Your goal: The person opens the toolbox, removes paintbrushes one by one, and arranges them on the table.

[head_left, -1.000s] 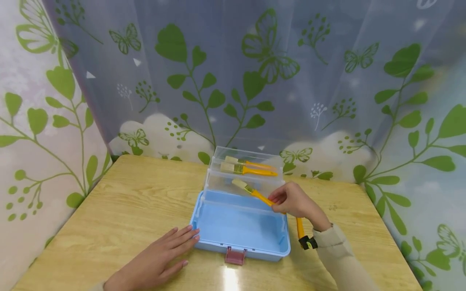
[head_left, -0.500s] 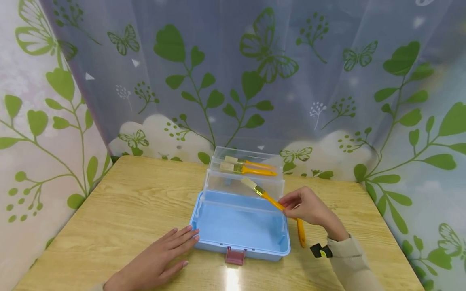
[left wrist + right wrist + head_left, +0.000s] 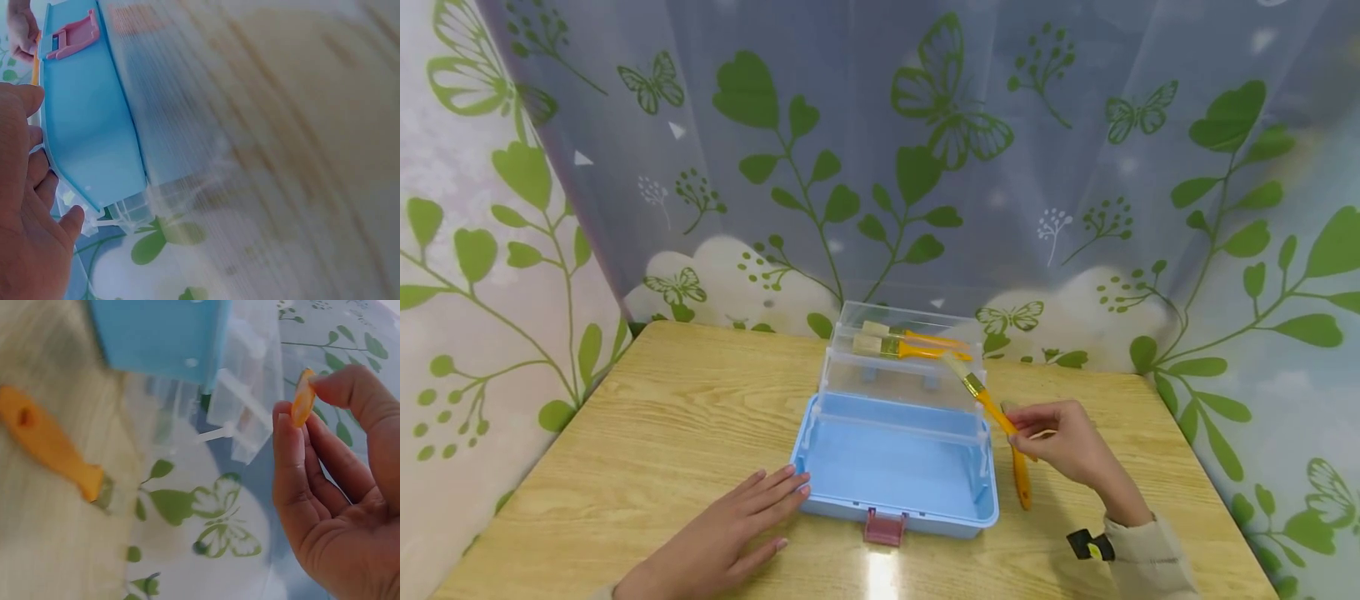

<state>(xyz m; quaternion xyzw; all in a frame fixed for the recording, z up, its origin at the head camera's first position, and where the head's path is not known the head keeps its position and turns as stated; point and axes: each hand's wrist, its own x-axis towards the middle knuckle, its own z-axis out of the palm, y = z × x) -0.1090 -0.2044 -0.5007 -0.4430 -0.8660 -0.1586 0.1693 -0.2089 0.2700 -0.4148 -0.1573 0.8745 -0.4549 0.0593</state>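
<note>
A paintbrush (image 3: 988,404) with a yellow-orange handle and pale bristles is pinched by its handle end between the thumb and fingers of my right hand (image 3: 1063,440), raised beside the box's right end. My left hand (image 3: 730,525) lies with straight fingers, their tips touching the front left corner of the light blue box (image 3: 880,467). Two more brushes lie in the clear upper tray, a wider brush (image 3: 910,348) in front of a thinner brush (image 3: 936,339). Another brush (image 3: 47,444) lies on the table right of the box, partly behind the held one in the head view.
The box stands unfolded with its clear tiered trays (image 3: 842,367) leaning to the back and a maroon latch (image 3: 884,528) at the front. Bare wooden table (image 3: 700,400) extends left of it. A printed curtain (image 3: 880,167) hangs right behind the table.
My right hand has moved right and toward me, carrying the paintbrush from above the trays to beyond the box's right end. The left hand has stayed at the corner.
</note>
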